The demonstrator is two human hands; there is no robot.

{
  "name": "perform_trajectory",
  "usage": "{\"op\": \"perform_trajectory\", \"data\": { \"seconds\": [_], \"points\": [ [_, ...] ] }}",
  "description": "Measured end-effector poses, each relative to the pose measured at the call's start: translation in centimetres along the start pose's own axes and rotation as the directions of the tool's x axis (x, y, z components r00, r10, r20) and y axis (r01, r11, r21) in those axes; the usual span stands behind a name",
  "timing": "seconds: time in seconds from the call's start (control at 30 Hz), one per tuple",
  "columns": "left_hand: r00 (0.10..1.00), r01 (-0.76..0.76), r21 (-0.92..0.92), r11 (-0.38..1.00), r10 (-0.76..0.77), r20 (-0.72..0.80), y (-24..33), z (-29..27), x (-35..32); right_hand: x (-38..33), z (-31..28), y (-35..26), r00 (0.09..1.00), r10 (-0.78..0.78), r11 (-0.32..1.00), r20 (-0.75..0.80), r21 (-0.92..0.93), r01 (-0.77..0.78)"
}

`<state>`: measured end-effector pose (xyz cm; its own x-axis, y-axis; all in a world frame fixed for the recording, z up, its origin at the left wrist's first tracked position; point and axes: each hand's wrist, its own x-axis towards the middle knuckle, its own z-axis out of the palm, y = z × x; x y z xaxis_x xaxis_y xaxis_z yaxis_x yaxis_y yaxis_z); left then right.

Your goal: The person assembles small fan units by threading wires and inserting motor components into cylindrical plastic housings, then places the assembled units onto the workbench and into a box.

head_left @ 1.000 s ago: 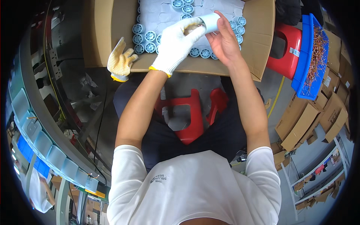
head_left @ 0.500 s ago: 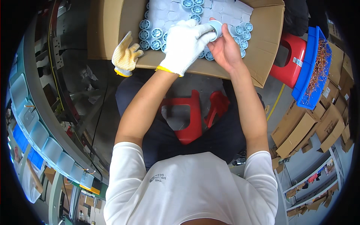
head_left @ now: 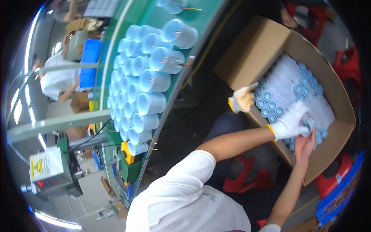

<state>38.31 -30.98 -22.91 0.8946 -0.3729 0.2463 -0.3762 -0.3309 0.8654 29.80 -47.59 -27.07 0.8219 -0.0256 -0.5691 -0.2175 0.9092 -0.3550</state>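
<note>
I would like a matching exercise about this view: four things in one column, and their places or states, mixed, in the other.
Things:
1. left hand
2. right hand
3. loose glove
4. blue cylinders outside the cardboard box

Places or states:
A. on a green surface
B. bare
C. at the box's edge
D. inside a white glove

Right pairs: 1-D; 2-B; 3-C; 4-A.

Lit brightly by glaring white tube lights [head_left: 58,221] at eight and ten o'clock. Sinks into deep shadow beside the bench [head_left: 145,13], near the dial's centre. Smears softly over the hands [head_left: 288,123] at three o'clock. Bends straight edges and blackens toward the rim.
</note>
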Motion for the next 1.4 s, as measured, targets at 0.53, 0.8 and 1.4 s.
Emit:
{"op": "perform_trajectory", "data": {
  "seconds": [0.53,0.8,1.4],
  "points": [
    [0.868,0.427,-0.41,0.806,-0.237,0.437,0.4,-0.6,-0.1,-1.3,2.3,0.7,0.989,0.015,1.0,-0.147,0.005,-0.014],
    [0.867,0.418,-0.327,0.847,-0.265,0.422,1.6,-1.2,-0.1,-1.0,3.5,1.2,0.982,0.0,1.0,-0.189,-0.015,-0.003],
    [0.951,0.278,-0.273,0.921,-0.224,0.215,0.8,0.3,0.5,-0.5,3.3,1.0,0.986,-0.116,0.929,0.12,-0.339,0.151]
  ]
}}
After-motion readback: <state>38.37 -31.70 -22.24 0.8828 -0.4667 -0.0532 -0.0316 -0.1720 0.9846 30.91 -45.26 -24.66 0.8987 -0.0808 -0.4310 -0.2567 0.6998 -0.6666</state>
